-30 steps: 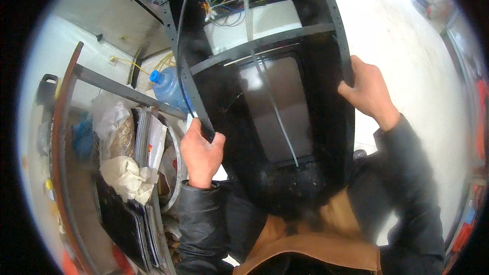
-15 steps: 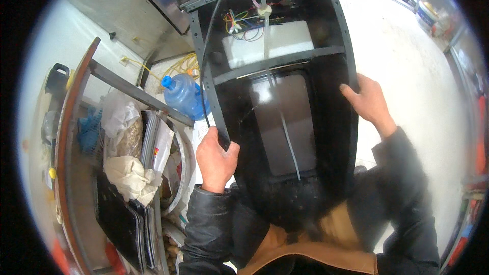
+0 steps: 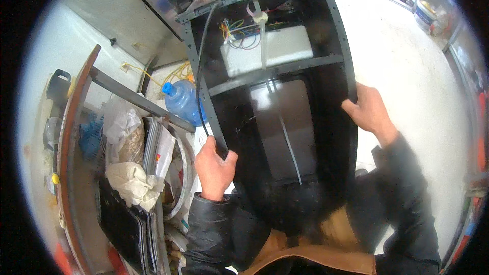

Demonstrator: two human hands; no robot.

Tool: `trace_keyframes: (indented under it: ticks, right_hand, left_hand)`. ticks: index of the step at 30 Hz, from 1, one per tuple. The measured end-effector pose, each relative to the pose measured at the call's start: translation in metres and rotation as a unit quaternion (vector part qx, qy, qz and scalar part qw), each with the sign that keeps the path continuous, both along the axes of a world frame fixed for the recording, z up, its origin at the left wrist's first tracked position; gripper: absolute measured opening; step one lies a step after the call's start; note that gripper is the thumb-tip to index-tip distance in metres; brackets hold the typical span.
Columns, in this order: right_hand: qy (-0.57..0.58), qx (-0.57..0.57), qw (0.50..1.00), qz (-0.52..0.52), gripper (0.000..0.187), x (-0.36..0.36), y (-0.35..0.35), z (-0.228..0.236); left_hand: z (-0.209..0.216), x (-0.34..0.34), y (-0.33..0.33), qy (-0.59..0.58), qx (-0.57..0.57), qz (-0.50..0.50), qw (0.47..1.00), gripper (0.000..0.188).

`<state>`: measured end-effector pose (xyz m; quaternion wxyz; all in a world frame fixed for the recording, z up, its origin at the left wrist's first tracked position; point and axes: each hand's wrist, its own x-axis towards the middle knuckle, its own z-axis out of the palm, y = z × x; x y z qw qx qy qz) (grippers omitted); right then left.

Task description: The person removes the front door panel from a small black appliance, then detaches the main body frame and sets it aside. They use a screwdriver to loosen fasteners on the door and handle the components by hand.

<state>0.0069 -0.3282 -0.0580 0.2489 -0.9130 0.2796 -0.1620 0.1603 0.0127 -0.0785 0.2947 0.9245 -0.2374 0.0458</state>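
Observation:
Between my arms stands a large black appliance casing (image 3: 333, 137), open toward me, with a grey metal frame and a crossbar (image 3: 277, 75). My left hand (image 3: 214, 167) is closed round its left edge, and a thin black cable (image 3: 199, 86) runs down that edge to the hand. On the opposite edge my right hand (image 3: 372, 114) grips with the thumb over the inner side, its other fingers hidden behind. Inside the upper part are a white box (image 3: 270, 48), loose coloured wires (image 3: 233, 29) and a pale tube (image 3: 289, 147) running downward.
To the left stands a shelf frame (image 3: 127, 92) holding plastic bags, a cream cloth (image 3: 135, 186) and black trays (image 3: 125, 224). A blue water bottle (image 3: 182, 103) and a yellow cord (image 3: 178, 73) lie behind it. White floor (image 3: 402, 66) extends on the right; a bucket (image 3: 424, 15) stands farther off.
The view has shifted slightly, so most things, my hands included, sit a little lower in it. Both hands keep their hold on the casing's edges.

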Motion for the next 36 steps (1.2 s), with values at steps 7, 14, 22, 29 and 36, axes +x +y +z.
trace_keyframes:
  ticks: [7, 14, 22, 29, 36]
  right_hand:
    - [-0.013, 0.021, 1.0, 0.018, 0.03, -0.013, 0.007, 0.012]
    - [-0.009, 0.038, 0.999, 0.011, 0.028, -0.026, 0.012, 0.021]
    - [0.025, 0.005, 1.0, -0.016, 0.027, -0.028, 0.013, 0.019]
    - [0.008, 0.02, 1.0, -0.002, 0.026, -0.028, 0.012, 0.022]
    - [0.025, 0.029, 0.999, -0.013, 0.025, -0.026, 0.014, 0.02]
  left_hand:
    - [0.004, -0.005, 0.002, 0.012, -0.026, -0.009, 1.0, 0.024]
    - [0.005, -0.008, 0.003, 0.018, -0.021, -0.002, 1.0, 0.025]
    - [0.001, -0.003, 0.001, 0.025, -0.026, -0.015, 0.999, 0.026]
    - [0.004, -0.003, -0.004, 0.022, -0.019, -0.018, 0.999, 0.026]
    - [-0.002, 0.0, -0.003, 0.028, -0.027, -0.026, 0.999, 0.026]
